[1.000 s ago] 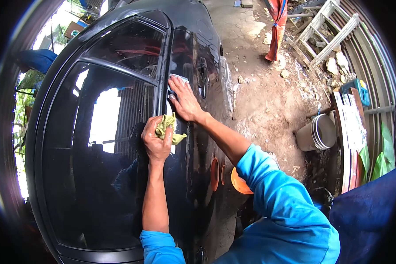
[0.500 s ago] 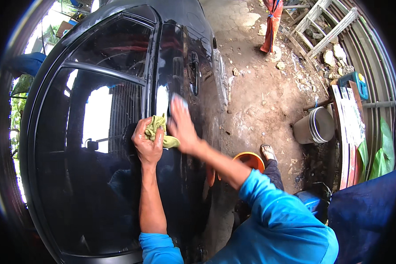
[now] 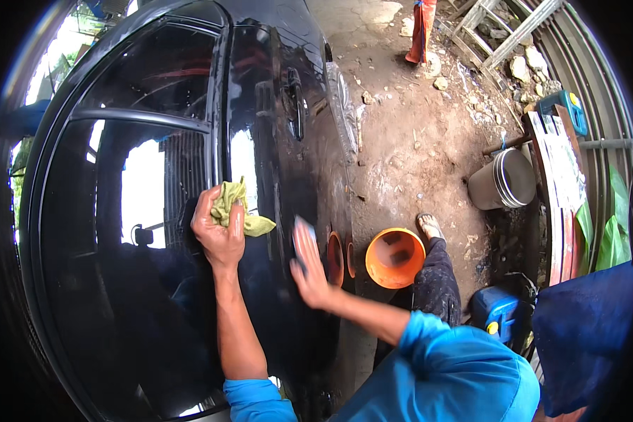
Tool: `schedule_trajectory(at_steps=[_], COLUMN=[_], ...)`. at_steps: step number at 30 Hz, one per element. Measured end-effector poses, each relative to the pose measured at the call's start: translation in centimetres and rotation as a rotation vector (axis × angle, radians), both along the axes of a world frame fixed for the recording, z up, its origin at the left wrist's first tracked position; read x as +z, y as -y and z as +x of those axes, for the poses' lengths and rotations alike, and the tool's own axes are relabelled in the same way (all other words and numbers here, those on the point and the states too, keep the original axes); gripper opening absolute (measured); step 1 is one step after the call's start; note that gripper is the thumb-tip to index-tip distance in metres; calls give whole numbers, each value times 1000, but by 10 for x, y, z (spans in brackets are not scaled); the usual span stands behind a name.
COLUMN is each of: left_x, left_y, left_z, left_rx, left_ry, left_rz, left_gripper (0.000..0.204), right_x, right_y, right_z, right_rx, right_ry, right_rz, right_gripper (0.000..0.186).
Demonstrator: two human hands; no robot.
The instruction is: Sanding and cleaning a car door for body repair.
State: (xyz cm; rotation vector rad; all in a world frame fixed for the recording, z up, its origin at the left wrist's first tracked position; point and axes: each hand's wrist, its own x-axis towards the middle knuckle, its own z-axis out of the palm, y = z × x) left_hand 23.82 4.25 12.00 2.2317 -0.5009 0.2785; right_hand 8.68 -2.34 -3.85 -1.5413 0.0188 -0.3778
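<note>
A yellow-green cloth [image 3: 226,209] is bunched in my left hand [image 3: 218,235], whose fingers are closed round it. That hand rests at the edge of the dark side window [image 3: 119,295], beside the black door panel of the car [image 3: 274,190]. Farther right and slightly lower, my right hand [image 3: 309,271] presses on the door with its fingers stretched out. A bluish-grey edge shows at its fingers, so something thin seems to be under them; blur hides what it is. A door handle [image 3: 295,105] lies beyond my right hand.
An orange bucket [image 3: 395,259] stands on the dirt ground beside the car, near my foot [image 3: 429,226]. Farther right are a pale bucket [image 3: 501,181], a blue jerrycan [image 3: 496,309] and wooden boards [image 3: 555,190]. A ladder [image 3: 503,32] lies at the far right.
My right hand has moved away from the left hand, rightward and nearer to me down the door. The view has shifted, and more of the orange bucket shows.
</note>
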Motion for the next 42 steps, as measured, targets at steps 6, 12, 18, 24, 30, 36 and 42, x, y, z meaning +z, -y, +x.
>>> schedule_trajectory(at_steps=[6,12,18,24,30,36,42], left_x=[-6,-5,-10,0,-5,1,-2], left_y=[19,-2,18,-7,19,8,7], left_z=[3,-2,3,-3,3,-2,1], left_rx=[-33,-15,-28,26,-16,14,-37], left_ry=[8,25,-20,8,-29,-9,61], left_rz=[-63,-38,-48,36,-33,-16,20], left_gripper=[22,22,22,24,23,23,23], right_x=[-45,1,-78,-5,-70,-34,-41], right_y=[58,1,82,5,73,46,41], right_z=[110,23,182,87,187,129,135], right_rx=[-122,-9,-264,-70,-285,-156,-137], right_ry=[-43,-36,-230,-188,-361,-105,-106], right_rz=[-203,23,-137,-16,-45,-119,-134], right_gripper=[60,64,59,60,58,60,64])
